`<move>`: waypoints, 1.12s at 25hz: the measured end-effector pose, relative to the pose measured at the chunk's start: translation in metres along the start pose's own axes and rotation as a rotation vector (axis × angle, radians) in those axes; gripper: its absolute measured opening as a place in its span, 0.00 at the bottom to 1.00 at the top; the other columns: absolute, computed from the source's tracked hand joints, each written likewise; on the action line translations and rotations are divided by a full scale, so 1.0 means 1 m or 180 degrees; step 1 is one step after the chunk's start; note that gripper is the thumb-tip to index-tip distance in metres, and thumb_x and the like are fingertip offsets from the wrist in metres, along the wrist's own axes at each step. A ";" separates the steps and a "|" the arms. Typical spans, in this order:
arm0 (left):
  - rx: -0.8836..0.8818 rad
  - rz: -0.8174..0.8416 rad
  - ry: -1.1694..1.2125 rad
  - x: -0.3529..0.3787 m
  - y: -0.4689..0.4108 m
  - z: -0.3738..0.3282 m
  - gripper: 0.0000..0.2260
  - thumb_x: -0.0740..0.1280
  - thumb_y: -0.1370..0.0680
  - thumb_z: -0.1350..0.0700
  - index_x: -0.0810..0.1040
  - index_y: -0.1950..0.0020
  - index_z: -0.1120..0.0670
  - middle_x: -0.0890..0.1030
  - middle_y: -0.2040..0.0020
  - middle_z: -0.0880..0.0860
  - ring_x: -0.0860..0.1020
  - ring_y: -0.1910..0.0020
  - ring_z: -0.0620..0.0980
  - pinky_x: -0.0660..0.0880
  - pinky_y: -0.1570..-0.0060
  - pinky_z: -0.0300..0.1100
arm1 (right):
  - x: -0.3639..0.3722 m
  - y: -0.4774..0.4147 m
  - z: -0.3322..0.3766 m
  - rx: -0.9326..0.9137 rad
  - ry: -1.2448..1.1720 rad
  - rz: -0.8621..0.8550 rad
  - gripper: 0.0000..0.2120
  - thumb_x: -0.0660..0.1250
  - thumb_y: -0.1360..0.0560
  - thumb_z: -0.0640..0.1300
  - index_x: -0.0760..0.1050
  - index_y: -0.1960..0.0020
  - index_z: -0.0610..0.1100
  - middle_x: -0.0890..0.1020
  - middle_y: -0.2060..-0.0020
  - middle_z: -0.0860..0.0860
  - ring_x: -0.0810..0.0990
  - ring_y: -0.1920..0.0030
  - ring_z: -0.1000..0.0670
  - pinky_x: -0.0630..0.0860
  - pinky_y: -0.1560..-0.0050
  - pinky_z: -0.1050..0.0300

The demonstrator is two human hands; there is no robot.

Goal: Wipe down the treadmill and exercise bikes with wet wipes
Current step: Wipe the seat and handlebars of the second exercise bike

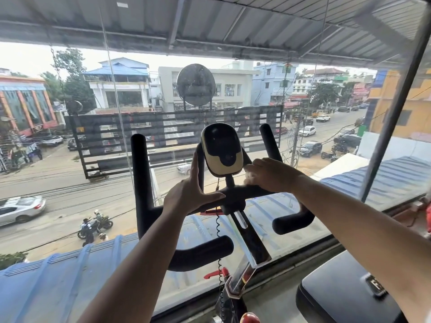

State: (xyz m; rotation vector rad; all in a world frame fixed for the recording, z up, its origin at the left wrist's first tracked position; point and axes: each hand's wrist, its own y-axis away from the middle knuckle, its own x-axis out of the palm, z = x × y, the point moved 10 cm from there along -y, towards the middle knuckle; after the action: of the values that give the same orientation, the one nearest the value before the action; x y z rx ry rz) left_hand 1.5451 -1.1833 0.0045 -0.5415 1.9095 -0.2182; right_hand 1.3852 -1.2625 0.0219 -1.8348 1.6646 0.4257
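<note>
At the middle of the exercise bike handlebar: console upright on a short post, black screen, cream casing. On its left edge, left hand flat and unclenched, fingers straight up along the casing, thumb lying on the crossbar. At its lower right corner, right hand with fingers bunched round a whitish wet wipe; wipe touches the casing. Right wrist covers part of the crossbar's right half. Two upright horns flank the console. Coiled cable hangs from under the crossbar beside the stem, down toward a red lever. Window glass close behind the bars; street and cars beyond. Bottom right corner: dark padded surface with a badge, apart from the bars.
</note>
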 end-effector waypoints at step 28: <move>-0.0033 0.0034 -0.0087 0.000 0.000 0.003 0.59 0.71 0.35 0.29 0.25 0.26 0.40 0.80 0.63 0.56 0.78 0.66 0.55 0.77 0.62 0.48 | 0.009 0.006 -0.003 0.1420 -0.0713 0.0490 0.20 0.56 0.23 0.35 0.74 0.34 0.46 0.69 0.29 0.51 0.59 0.25 0.48 0.54 0.29 0.43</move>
State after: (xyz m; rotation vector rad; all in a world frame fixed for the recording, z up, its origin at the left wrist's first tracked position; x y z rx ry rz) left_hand 1.5484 -1.1834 0.0031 -0.5386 1.8875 -0.1930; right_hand 1.3803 -1.2714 0.0175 -1.2932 1.5963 0.2818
